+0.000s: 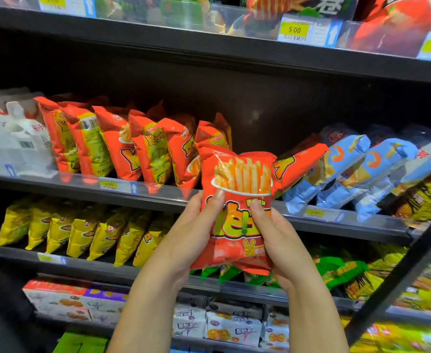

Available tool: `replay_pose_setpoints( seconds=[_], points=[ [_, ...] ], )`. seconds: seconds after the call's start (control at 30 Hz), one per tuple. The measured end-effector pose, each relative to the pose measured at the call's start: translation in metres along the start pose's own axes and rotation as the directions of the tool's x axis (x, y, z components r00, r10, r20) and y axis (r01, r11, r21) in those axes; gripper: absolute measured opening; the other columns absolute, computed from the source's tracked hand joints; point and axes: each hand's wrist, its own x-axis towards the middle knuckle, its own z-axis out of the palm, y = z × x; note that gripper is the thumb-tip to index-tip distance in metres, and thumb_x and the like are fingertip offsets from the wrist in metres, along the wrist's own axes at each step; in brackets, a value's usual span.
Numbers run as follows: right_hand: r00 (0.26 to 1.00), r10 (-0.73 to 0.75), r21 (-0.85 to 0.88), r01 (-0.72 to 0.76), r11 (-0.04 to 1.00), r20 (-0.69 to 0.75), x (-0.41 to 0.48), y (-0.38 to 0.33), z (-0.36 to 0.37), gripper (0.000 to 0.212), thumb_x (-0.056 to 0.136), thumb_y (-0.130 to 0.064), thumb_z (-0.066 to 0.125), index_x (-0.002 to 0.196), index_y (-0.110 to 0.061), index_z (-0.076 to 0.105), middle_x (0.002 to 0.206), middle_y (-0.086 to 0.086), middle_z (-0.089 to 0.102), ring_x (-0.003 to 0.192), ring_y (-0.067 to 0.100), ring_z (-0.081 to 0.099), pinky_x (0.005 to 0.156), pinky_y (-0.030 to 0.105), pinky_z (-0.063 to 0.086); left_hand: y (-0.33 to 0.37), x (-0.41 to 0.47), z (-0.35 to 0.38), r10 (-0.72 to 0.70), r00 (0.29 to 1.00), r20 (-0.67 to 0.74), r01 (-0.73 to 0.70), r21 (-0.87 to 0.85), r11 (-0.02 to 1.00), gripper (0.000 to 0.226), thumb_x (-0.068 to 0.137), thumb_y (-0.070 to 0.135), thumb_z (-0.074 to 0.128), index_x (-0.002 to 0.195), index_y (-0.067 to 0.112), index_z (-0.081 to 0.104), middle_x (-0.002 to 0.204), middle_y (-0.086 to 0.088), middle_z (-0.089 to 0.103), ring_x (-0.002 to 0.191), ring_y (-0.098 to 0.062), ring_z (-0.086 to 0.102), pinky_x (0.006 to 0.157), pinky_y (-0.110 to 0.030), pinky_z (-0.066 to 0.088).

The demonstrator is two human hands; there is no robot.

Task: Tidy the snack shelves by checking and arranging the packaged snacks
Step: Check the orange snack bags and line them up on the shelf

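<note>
Item: one red fries packet [240, 174], upright with its printed front to the camera, held in the air before the front edge of the middle shelf [69, 186], between the row of red packets [133, 146] and the blue packets [362, 164]. Grip: left hand [191, 233] curled round its left side and right hand [283, 240] round its right side, both thumbs pressed on the front. Also shelved: white packets [11, 138] at the same shelf's left end; yellow packets [82, 230] on the shelf below.
</note>
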Motion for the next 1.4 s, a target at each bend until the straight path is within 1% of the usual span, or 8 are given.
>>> replay_pose_setpoints(
  seconds=[0.2,0.47,0.6,0.73,0.87,1.17,1.3,1.4],
  points=[
    [1.000,-0.002,0.018,0.002,1.000,-0.005,-0.012,-0.013,-0.009,0.067,0.095,-0.067,0.036,0.135,-0.022,0.066,0.120,0.007,0.078,0.113,0.025,0.075,0.103,0.051,0.056,-0.014,0.001,-0.007,0.009,0.998,-0.069,-0.016,-0.092,0.996,0.053,0.093,0.064,0.059,0.139,0.038,0.062,0.126,0.002,0.077,0.115,-0.024,0.075,0.104,-0.057,0.055],
    [0.998,-0.052,0.008,0.052,0.999,-0.037,-0.022,-0.017,-0.021,0.076,0.090,-0.072,0.032,0.133,-0.019,0.067,0.121,0.009,0.077,0.115,0.028,0.073,0.103,0.056,0.055,-0.017,-0.003,-0.003,0.001,0.993,-0.117,-0.025,-0.196,0.980,0.049,0.096,0.056,0.054,0.132,0.026,0.068,0.115,-0.006,0.080,0.105,-0.026,0.078,0.093,-0.047,0.059],
    [0.997,-0.077,-0.041,0.078,0.996,0.002,-0.024,-0.018,-0.022,0.076,0.088,-0.071,0.034,0.134,-0.020,0.065,0.121,0.003,0.078,0.114,0.022,0.074,0.099,0.045,0.058,-0.018,-0.003,-0.003,0.041,0.994,-0.101,-0.058,-0.171,0.984,0.049,0.095,0.056,0.055,0.133,0.027,0.067,0.117,-0.005,0.080,0.107,-0.027,0.078,0.096,-0.050,0.059],
    [0.988,-0.128,-0.119,0.138,0.983,0.084,-0.026,-0.015,-0.022,0.055,0.088,-0.054,0.053,0.128,-0.019,0.069,0.115,0.001,0.080,0.105,0.015,0.077,0.081,0.022,0.059,-0.019,-0.004,-0.001,0.082,0.995,-0.061,-0.089,-0.120,0.989,0.044,0.098,0.050,0.056,0.137,0.031,0.062,0.122,-0.002,0.078,0.112,-0.026,0.076,0.094,-0.052,0.061],
    [0.981,-0.164,-0.139,0.177,0.974,0.103,-0.023,-0.007,-0.029,0.057,0.083,-0.038,0.082,0.133,-0.018,0.064,0.123,0.002,0.077,0.114,0.021,0.074,0.091,0.030,0.061,-0.020,-0.004,-0.004,0.174,0.985,0.010,-0.173,-0.058,0.983,0.043,0.092,0.036,0.063,0.134,0.028,0.062,0.120,-0.001,0.079,0.110,-0.021,0.076,0.079,-0.031,0.064],
    [0.934,-0.349,-0.130,0.356,0.925,0.073,-0.017,-0.005,-0.034,0.038,0.076,-0.004,0.075,0.098,-0.034,0.082,0.097,-0.004,0.080,0.095,0.007,0.073,0.082,0.019,0.055,-0.026,0.005,-0.024,0.332,0.939,0.091,-0.331,-0.023,0.943,0.076,0.055,0.060,0.098,0.123,0.038,0.074,0.128,-0.006,0.074,0.120,-0.021,0.069,0.095,-0.031,0.058],
    [0.925,-0.370,-0.062,0.376,0.925,0.084,-0.013,-0.002,-0.034,0.039,0.072,-0.003,0.080,0.094,-0.035,0.083,0.094,-0.006,0.080,0.092,0.006,0.074,0.081,0.021,0.057,-0.028,0.005,-0.030,0.336,0.929,0.154,-0.335,-0.034,0.942,0.080,0.059,0.052,0.100,0.130,0.031,0.071,0.131,-0.013,0.072,0.123,-0.031,0.068,0.102,-0.045,0.057],
    [0.927,-0.363,-0.063,0.369,0.927,0.093,-0.010,-0.001,-0.037,0.042,0.071,-0.001,0.074,0.092,-0.037,0.084,0.092,-0.006,0.081,0.089,0.006,0.074,0.079,0.020,0.057,-0.030,0.005,-0.036,0.338,0.918,0.208,-0.339,-0.031,0.940,0.072,0.068,0.026,0.095,0.135,0.026,0.069,0.133,-0.013,0.071,0.123,-0.029,0.067,0.100,-0.037,0.057]
  ],
)
